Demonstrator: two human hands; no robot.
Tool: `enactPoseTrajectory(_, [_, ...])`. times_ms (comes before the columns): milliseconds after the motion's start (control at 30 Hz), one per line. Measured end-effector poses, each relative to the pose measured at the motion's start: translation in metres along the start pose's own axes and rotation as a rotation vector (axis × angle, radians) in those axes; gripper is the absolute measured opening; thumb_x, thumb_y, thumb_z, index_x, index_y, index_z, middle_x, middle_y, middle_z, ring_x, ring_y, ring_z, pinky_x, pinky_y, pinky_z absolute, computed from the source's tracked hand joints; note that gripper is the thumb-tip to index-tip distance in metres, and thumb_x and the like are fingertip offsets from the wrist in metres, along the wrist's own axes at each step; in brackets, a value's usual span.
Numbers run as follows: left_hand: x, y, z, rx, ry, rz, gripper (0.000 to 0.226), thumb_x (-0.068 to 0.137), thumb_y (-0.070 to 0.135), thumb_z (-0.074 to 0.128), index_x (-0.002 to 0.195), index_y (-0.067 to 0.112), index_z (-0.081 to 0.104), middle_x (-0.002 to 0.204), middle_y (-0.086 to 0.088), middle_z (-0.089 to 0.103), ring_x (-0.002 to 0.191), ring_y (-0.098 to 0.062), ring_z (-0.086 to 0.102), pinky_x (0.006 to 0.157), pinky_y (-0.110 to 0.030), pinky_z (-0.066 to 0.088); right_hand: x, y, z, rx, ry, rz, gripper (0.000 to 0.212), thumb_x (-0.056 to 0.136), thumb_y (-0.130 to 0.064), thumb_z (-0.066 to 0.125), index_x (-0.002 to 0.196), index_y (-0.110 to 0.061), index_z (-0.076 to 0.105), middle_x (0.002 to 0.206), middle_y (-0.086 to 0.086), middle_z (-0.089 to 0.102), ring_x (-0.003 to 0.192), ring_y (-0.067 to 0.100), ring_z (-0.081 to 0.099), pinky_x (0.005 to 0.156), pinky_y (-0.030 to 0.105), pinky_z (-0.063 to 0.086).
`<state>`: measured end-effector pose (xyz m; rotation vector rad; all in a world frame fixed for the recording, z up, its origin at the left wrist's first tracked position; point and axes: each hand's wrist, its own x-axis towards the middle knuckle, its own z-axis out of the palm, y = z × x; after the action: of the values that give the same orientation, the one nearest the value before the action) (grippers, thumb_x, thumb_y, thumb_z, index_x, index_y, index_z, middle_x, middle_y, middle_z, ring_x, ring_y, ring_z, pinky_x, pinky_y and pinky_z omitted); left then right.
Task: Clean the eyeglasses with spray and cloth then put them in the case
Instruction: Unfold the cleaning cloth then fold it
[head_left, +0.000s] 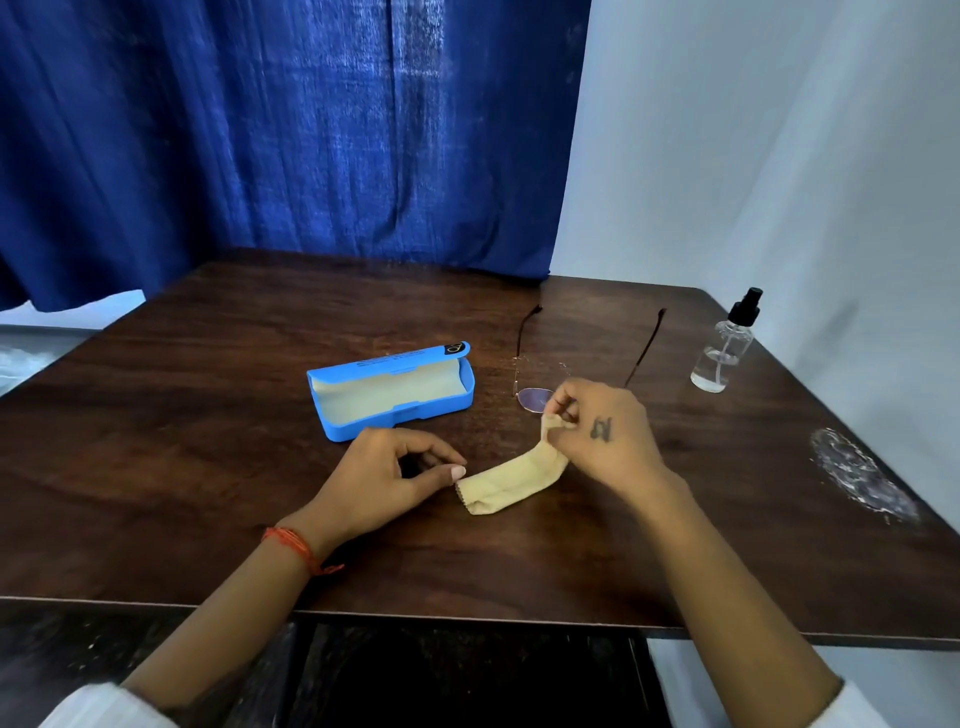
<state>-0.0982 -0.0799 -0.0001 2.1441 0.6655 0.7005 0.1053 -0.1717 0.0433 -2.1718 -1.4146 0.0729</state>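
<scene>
hands: right hand (602, 431) pinches cloth (511, 475), left hand (384, 473) loosely curled, empty | eyeglasses (535, 399) just beyond right hand, temples pointing away

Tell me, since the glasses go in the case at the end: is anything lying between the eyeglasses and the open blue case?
Nothing visible does. The thin-framed eyeglasses lie just right of the open blue plastic case, with bare dark wooden table between them. The case's cream-lined tray looks empty. The folded beige cloth, pinched by the right hand, is nearer the person.
</scene>
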Motion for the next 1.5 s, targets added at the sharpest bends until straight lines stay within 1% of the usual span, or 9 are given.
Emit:
enactPoseTrajectory(300, [0.000, -0.001, 0.001, 0.036, 0.011, 0.038, 0.013, 0.076, 0.024, 0.072, 0.087, 0.030, 0.071, 0.081, 0.011, 0.071, 0.079, -0.003, 0.063, 0.067, -0.008, 0.045, -0.021, -0.004, 0.015, 0.083, -0.208, -0.065, 0.007, 0.076, -0.033, 0.070, 0.080, -0.029, 0.075, 0.077, -0.012, 0.071, 0.073, 0.002, 0.061, 0.065, 0.015, 0.042])
enactPoseTrajectory(433, [0.002, -0.001, 0.002, 0.078, 0.030, 0.039, 0.013, 0.078, 0.025, 0.070, 0.090, 0.029, 0.072, 0.086, 0.010, 0.071, 0.080, -0.004, 0.063, 0.067, -0.009, 0.044, -0.018, 0.006, 0.001, 0.128, 0.068, 0.039, 0.022, 0.083, -0.041, 0.064, 0.071, -0.024, 0.073, 0.050, -0.015, 0.053, 0.052, 0.002, 0.053, 0.049, 0.011, 0.030])
enactPoseTrajectory(567, [0.004, -0.001, 0.002, 0.143, 0.034, 0.054, 0.014, 0.080, 0.027, 0.068, 0.094, 0.029, 0.071, 0.090, 0.012, 0.070, 0.080, -0.003, 0.062, 0.066, -0.009, 0.043, -0.017, 0.007, 0.007, 0.046, -0.092, 0.159, 0.027, 0.080, -0.050, 0.064, 0.080, -0.023, 0.071, 0.070, -0.004, 0.067, 0.071, 0.020, 0.066, 0.073, 0.029, 0.051])
enactPoseTrajectory(700, [0.003, -0.002, 0.003, 0.141, 0.038, 0.059, 0.015, 0.079, 0.027, 0.068, 0.093, 0.030, 0.071, 0.090, 0.011, 0.070, 0.080, -0.005, 0.062, 0.066, -0.011, 0.044, -0.014, 0.002, 0.015, 0.195, -0.246, 0.168, 0.017, 0.069, -0.023, 0.080, 0.083, -0.022, 0.069, 0.084, 0.002, 0.071, 0.080, 0.020, 0.067, 0.078, 0.040, 0.056])
enactPoseTrajectory(800, [0.004, -0.002, 0.004, 0.128, 0.040, 0.047, 0.015, 0.078, 0.028, 0.069, 0.093, 0.033, 0.070, 0.090, 0.013, 0.069, 0.078, -0.004, 0.062, 0.067, -0.012, 0.046, -0.006, 0.001, 0.013, 0.262, -0.297, 0.100, 0.023, 0.067, -0.006, 0.079, 0.082, -0.021, 0.071, 0.079, -0.002, 0.069, 0.075, 0.011, 0.065, 0.069, 0.025, 0.056])
enactPoseTrajectory(900, [0.011, 0.002, 0.005, 0.083, 0.026, 0.040, 0.020, 0.076, 0.026, 0.071, 0.095, 0.035, 0.068, 0.092, 0.016, 0.068, 0.075, -0.005, 0.062, 0.066, -0.010, 0.045, 0.003, -0.005, 0.012, 0.240, -0.268, -0.012, 0.025, 0.065, -0.001, 0.078, 0.082, -0.019, 0.072, 0.072, -0.010, 0.064, 0.066, 0.002, 0.057, 0.060, 0.011, 0.047])
enactPoseTrajectory(1100, [0.033, 0.013, 0.018, 0.155, -0.068, 0.084, 0.038, 0.070, 0.020, 0.076, 0.105, 0.030, 0.064, 0.095, 0.013, 0.065, 0.077, -0.001, 0.061, 0.066, -0.008, 0.044, -0.006, -0.010, 0.020, 0.137, -0.027, -0.262, 0.020, 0.061, -0.002, 0.077, 0.069, -0.018, 0.070, 0.074, -0.004, 0.063, 0.068, 0.009, 0.054, 0.063, 0.029, 0.048])
enactPoseTrajectory(1233, [0.030, 0.010, 0.024, 0.130, -0.035, 0.124, 0.023, 0.071, 0.012, 0.075, 0.091, 0.021, 0.068, 0.085, 0.009, 0.067, 0.075, -0.002, 0.061, 0.065, -0.007, 0.044, -0.028, -0.003, 0.027, 0.031, 0.138, -0.370, 0.016, 0.062, -0.009, 0.079, 0.070, -0.021, 0.070, 0.072, -0.006, 0.067, 0.082, 0.008, 0.049, 0.066, 0.023, 0.038])
enactPoseTrajectory(1500, [0.022, 0.007, 0.022, 0.062, -0.052, 0.093, 0.012, 0.078, 0.014, 0.065, 0.082, 0.023, 0.071, 0.091, 0.006, 0.070, 0.088, -0.002, 0.060, 0.074, -0.011, 0.042, -0.038, 0.009, 0.024, 0.242, 0.000, -0.249, 0.012, 0.076, -0.020, 0.071, 0.083, -0.029, 0.073, 0.079, -0.016, 0.071, 0.077, 0.000, 0.063, 0.072, 0.026, 0.052])
